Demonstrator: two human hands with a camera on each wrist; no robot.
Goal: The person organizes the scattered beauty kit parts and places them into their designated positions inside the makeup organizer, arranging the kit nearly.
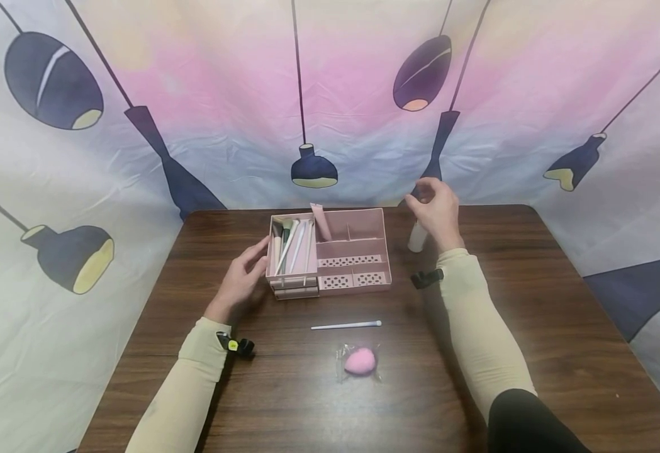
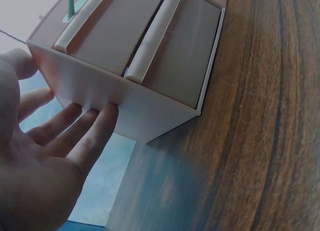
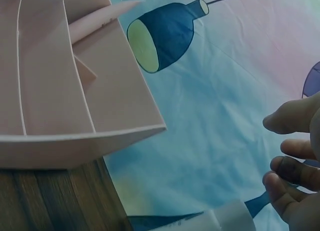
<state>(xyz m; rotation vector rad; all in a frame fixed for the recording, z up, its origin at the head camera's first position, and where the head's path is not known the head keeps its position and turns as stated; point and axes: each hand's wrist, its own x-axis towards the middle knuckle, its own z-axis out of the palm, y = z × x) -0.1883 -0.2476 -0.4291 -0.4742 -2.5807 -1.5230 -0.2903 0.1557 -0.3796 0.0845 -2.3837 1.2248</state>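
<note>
A pink makeup organizer point(image 1: 352, 250) stands at the table's back. My left hand point(image 1: 245, 277) rests its fingertips against the organizer's left side, fingers extended, as the left wrist view also shows point(image 2: 55, 146). Several makeup brushes point(image 1: 292, 242) lie in its left section, and a pink tube point(image 1: 321, 221) leans in a back compartment. To the right of the organizer, a white bottle or tube point(image 1: 417, 238) stands upright. Just above it is my right hand point(image 1: 437, 211); in the right wrist view its thumb point(image 3: 290, 118) is apart from the bent fingers, with nothing visible between them.
In front of the organizer a white brush point(image 1: 345, 325) lies crosswise. Nearer me is a pink makeup sponge point(image 1: 360, 361) in clear wrapping. The brown wooden table point(image 1: 273, 402) ends at a printed cloth backdrop point(image 1: 233, 113). Two drawers point(image 2: 165, 46) face front below the brushes.
</note>
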